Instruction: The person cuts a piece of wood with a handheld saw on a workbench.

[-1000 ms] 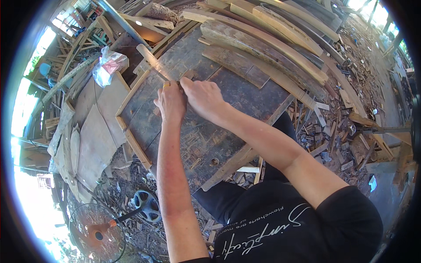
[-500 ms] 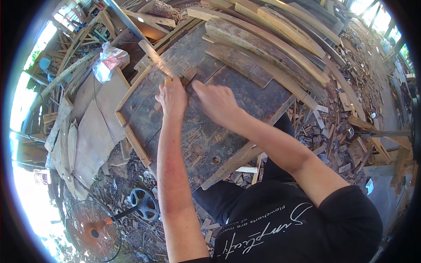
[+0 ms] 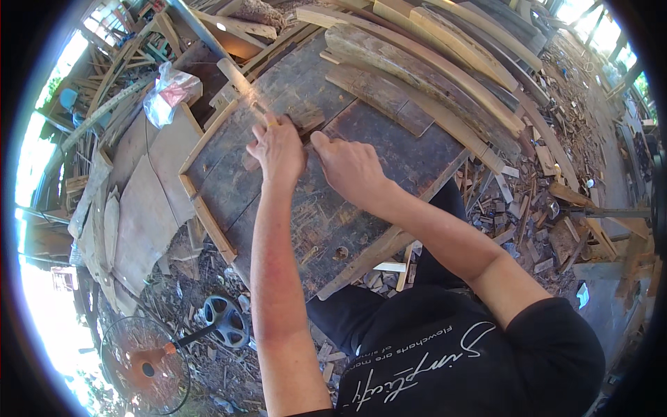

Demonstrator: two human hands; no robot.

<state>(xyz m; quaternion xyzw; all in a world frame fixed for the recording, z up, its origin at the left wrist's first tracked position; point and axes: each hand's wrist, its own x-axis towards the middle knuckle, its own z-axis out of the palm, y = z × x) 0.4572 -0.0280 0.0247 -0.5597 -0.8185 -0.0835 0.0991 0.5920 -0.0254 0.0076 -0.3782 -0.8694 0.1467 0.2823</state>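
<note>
A narrow wooden strip [image 3: 240, 82] runs out from under my left hand [image 3: 279, 151] toward the far left corner of the dark worktable [image 3: 233, 177]. The fingers of that hand are bent over the strip's near end and press it down. Just beyond them, a short brown wood block [image 3: 304, 115] lies crosswise on the tabletop. My right hand [image 3: 353, 170] is closed beside the block's right end, thumb toward my left hand. Whatever its fingers grip is hidden.
Long wooden boards [image 3: 417, 73] are stacked along the table's far right side. A clear plastic bag [image 3: 170, 94] lies beyond the left edge. A round-caged fan [image 3: 146, 368] stands at the lower left. Wood scraps [image 3: 535, 229] litter the ground at right.
My right hand has moved slightly right and nearer to me. The left hand's fingers have shifted a little on the strip, which stays in place.
</note>
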